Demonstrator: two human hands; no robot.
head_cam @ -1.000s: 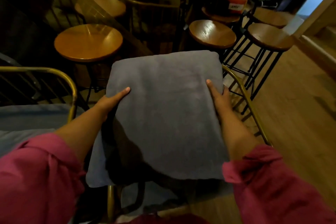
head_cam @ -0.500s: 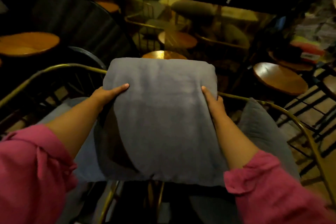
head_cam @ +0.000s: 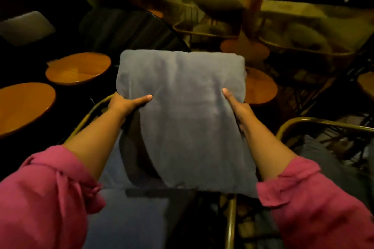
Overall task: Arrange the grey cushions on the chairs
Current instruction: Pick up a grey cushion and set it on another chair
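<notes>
Cushion held up in the air over the gold-frame chair, not yet seated. Left hand gripping its left edge, thumb across the front; right hand gripping the right edge the same way – fingers behind the fabric, unseen.

Risks: soft, floppy cushion, side grips only – lower half sagging, likely to fold or catch on the chair rail when lowered. Could land crooked on the grey seat pad below. Stools close by on the left, easy to clip.

Hard to read: room very dark. Chair back hidden behind the cushion. Second chair on the right cut off; contents murky. Background furniture blurred.
</notes>
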